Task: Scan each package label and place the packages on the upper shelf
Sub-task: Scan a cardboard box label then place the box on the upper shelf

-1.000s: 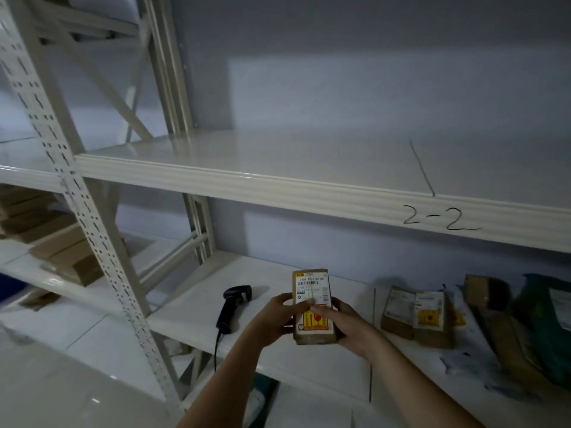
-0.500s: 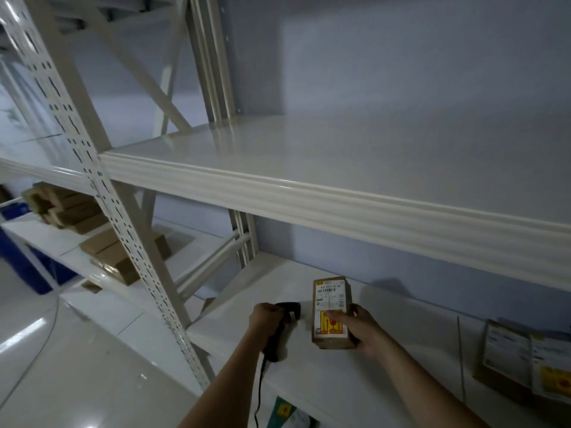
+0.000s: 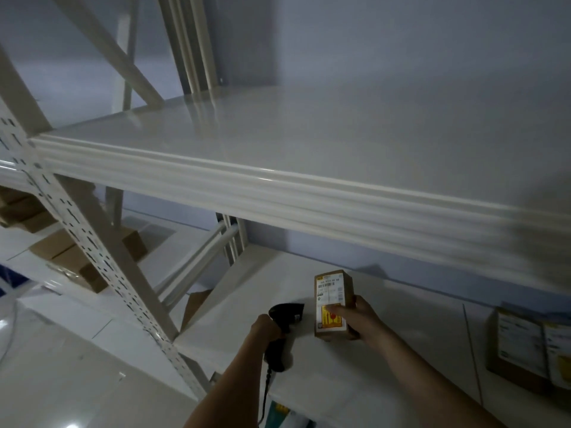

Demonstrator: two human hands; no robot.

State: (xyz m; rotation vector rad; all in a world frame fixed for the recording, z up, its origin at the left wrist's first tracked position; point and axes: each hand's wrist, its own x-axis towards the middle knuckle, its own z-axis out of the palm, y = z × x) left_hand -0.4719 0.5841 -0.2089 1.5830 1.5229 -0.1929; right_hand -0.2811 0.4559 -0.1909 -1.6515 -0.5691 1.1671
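Both hands work just above the lower shelf [image 3: 401, 366]: the right hand [image 3: 355, 319] grips a small brown cardboard package [image 3: 335, 291], thumb laid across the yellow sticker on its face and fingers wrapped round its right side, while the left hand [image 3: 267, 330] is curled around the grip of a black handheld barcode scanner [image 3: 285, 316]. That package stands nearly upright, its white shipping label [image 3: 328, 291] with a barcode turned toward the camera, and the scanner's head sits just left of it, close but apart. A dark cable [image 3: 265, 396] hangs from the scanner's handle past the shelf's front edge. Farther right on the same shelf lies another labelled brown package [image 3: 522, 350], well apart from the hands. Above them runs the ribbed front lip of the white upper shelf [image 3: 278, 186]. A perforated white upright [image 3: 92, 242] crosses at the left, and behind it plain cardboard boxes [image 3: 74, 257] lie on the neighbouring rack.
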